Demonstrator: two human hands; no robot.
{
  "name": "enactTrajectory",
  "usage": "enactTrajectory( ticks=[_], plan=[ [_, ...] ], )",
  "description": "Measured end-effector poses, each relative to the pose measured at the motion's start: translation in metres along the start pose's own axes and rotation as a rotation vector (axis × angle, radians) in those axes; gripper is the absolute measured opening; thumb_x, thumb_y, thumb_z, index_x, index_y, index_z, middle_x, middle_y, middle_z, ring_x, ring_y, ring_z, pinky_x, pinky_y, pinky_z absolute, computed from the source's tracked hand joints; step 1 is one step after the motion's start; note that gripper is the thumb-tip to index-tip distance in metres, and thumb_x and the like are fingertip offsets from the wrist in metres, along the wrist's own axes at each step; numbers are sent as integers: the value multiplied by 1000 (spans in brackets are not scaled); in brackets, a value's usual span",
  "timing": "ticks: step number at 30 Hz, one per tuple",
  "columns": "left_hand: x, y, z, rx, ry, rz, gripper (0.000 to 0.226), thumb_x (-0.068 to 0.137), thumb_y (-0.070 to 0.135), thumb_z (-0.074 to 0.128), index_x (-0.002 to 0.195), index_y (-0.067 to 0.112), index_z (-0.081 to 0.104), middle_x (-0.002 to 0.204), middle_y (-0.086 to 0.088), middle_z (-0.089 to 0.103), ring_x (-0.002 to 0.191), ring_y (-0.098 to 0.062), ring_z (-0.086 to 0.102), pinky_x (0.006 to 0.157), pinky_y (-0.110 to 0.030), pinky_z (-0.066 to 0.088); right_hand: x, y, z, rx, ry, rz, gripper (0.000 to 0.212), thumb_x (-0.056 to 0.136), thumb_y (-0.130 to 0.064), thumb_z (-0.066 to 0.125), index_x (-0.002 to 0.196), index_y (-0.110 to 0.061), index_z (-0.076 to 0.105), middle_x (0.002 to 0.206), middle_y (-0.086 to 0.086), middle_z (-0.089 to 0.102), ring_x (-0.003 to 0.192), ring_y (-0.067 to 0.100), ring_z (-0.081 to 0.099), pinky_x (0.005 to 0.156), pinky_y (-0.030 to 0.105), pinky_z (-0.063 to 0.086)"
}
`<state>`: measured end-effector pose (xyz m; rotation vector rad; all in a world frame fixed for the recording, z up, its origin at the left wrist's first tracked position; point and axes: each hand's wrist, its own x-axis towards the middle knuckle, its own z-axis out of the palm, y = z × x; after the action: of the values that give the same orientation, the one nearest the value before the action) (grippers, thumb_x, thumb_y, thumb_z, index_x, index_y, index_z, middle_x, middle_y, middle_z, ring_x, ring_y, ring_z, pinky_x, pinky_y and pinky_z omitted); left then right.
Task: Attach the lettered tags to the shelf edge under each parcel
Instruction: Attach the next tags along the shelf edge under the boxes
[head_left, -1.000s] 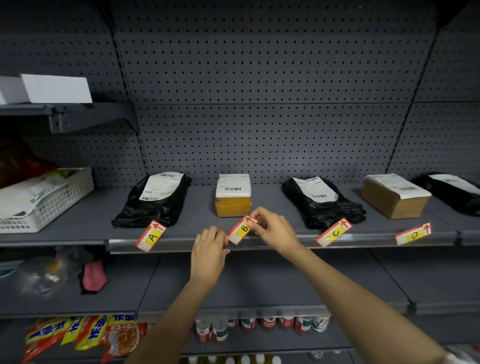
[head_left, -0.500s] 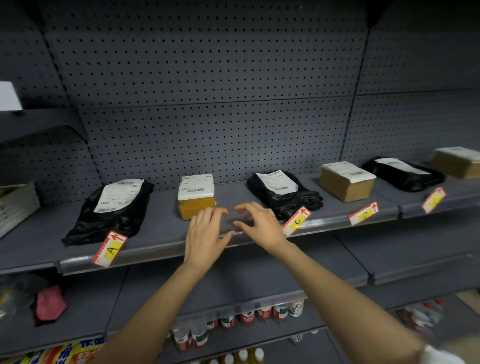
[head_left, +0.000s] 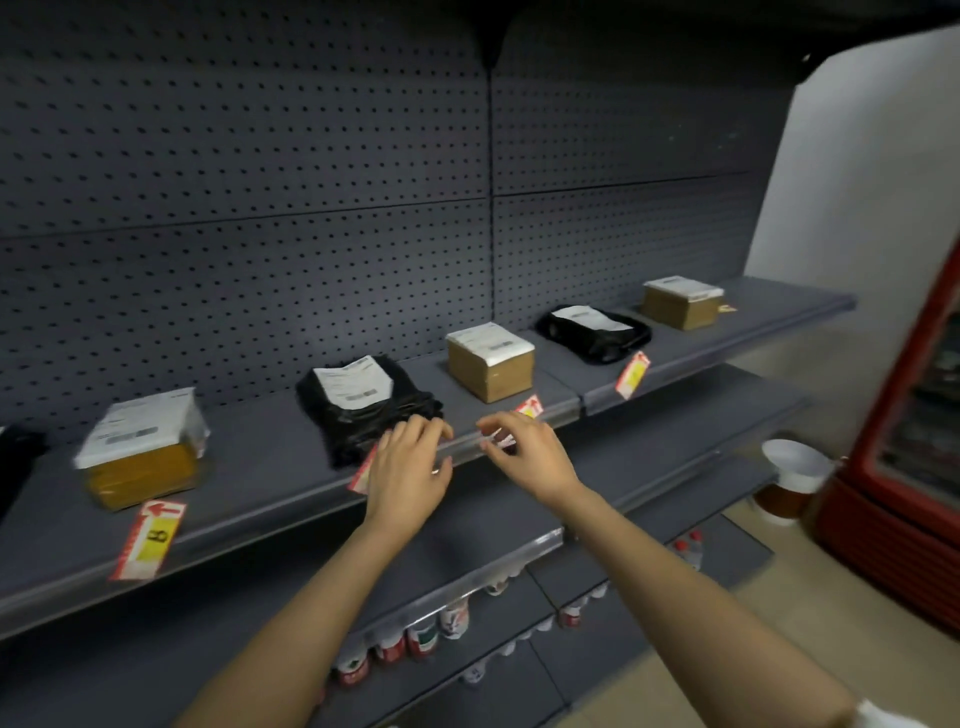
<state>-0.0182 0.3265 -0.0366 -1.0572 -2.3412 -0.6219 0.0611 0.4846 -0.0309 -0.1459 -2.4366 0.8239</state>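
Parcels sit in a row on the grey shelf (head_left: 270, 467): a yellow box (head_left: 143, 447), a black bag (head_left: 363, 405), a brown box (head_left: 491, 361), another black bag (head_left: 595, 332) and a far brown box (head_left: 680, 301). Tag B (head_left: 150, 538) hangs on the shelf edge below the yellow box. A tag (head_left: 362, 470) under the first black bag is partly hidden by my left hand (head_left: 410, 467). Another tag (head_left: 530, 408) shows behind my right hand (head_left: 524, 452), and one (head_left: 632, 374) hangs under the second black bag. Both hands hover at the shelf edge, fingers apart, holding nothing.
Lower shelves hold bottles (head_left: 415, 639) with red labels. A red-framed fridge (head_left: 914, 457) stands at the right with a white bucket (head_left: 795, 467) on the floor beside it. A white wall rises at the far right. The view is motion-blurred.
The view has swung right along the shelf. My right hand let go of tag B, which now hangs at the left, and both hands moved right to the tags under the black bag and brown box.
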Motion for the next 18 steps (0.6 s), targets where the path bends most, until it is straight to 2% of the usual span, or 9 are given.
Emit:
enactTrajectory(
  ticks=[11, 18],
  plan=[
    [39, 139, 93, -132, 19, -158, 25, 74, 14, 69, 94, 21, 56, 96, -2, 61, 92, -25, 57, 79, -36, 45, -15, 140, -119, -86, -54, 30, 24, 83, -20, 66, 107, -20, 65, 99, -1, 70, 91, 15, 65, 89, 40, 49],
    [85, 194, 137, -134, -23, -137, 26, 76, 17, 68, 99, 20, 57, 98, -2, 61, 96, -24, 56, 83, -38, 45, -7, 210, -170, -82, -39, 95, 24, 83, -20, 65, 107, -23, 65, 99, -3, 68, 88, 11, 65, 89, 36, 50]
  ],
)
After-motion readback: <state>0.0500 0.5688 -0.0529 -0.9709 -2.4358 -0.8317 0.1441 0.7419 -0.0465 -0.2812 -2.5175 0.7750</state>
